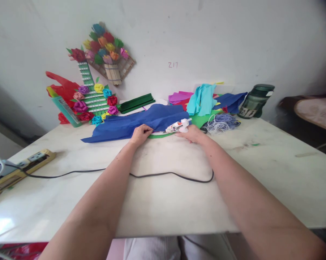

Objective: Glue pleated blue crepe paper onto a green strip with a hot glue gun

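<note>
glue gun (178,126): before sheet (141,121) | power strip (16,177): table (165,206) left | bottle (252,104): back right | string bundle (222,123): left of bottle

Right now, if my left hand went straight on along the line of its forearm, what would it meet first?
Most likely the blue sheet, which lies just beyond your left hand. Depth is hard to judge from this one view, so the fingers may already touch its near edge.

1 left hand (141,134), 1 right hand (192,134); 1 glue gun (178,126) at the right. Right of both: 1 bottle (253,104), 1 string bundle (222,123). Left of both: 1 power strip (23,173). Nearer than both: 1 black cord (171,173). Beyond the left: 1 bouquet (112,73), 1 guitar shape (95,103); their flowers (112,100) overlap too much to count.
</note>
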Demonstrator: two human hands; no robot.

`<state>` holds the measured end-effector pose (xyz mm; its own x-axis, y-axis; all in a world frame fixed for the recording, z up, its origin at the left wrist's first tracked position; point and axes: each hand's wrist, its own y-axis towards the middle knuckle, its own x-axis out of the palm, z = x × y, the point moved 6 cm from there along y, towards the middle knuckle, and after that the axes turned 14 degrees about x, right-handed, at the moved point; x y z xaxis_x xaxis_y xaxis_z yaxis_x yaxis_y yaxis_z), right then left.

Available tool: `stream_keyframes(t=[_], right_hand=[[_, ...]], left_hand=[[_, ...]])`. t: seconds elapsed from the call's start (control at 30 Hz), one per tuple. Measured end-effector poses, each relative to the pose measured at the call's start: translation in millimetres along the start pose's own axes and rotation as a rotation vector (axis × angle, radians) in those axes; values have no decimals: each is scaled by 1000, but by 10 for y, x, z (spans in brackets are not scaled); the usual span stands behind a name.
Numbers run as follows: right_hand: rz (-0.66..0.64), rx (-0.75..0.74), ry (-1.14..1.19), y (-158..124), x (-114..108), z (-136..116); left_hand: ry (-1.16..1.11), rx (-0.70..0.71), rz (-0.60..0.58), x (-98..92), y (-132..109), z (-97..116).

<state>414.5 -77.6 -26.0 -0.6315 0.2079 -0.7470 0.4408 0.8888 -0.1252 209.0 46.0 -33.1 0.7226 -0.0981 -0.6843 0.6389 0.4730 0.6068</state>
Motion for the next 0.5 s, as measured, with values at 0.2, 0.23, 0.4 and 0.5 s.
stream_keyframes(t=[0.2, 0.23, 0.4, 0.5], right_hand=[[15, 24, -38, 9, -32, 26], [18, 25, -44, 12, -38, 30], [55, 49, -76, 29, -77, 66], [67, 73, -102, 41, -94, 90]], left_hand=[[4, -5, 5, -8, 5, 1], [4, -4, 6, -9, 5, 1], [-3, -4, 7, -2, 8, -5], [12, 1, 1, 3, 12, 1]])
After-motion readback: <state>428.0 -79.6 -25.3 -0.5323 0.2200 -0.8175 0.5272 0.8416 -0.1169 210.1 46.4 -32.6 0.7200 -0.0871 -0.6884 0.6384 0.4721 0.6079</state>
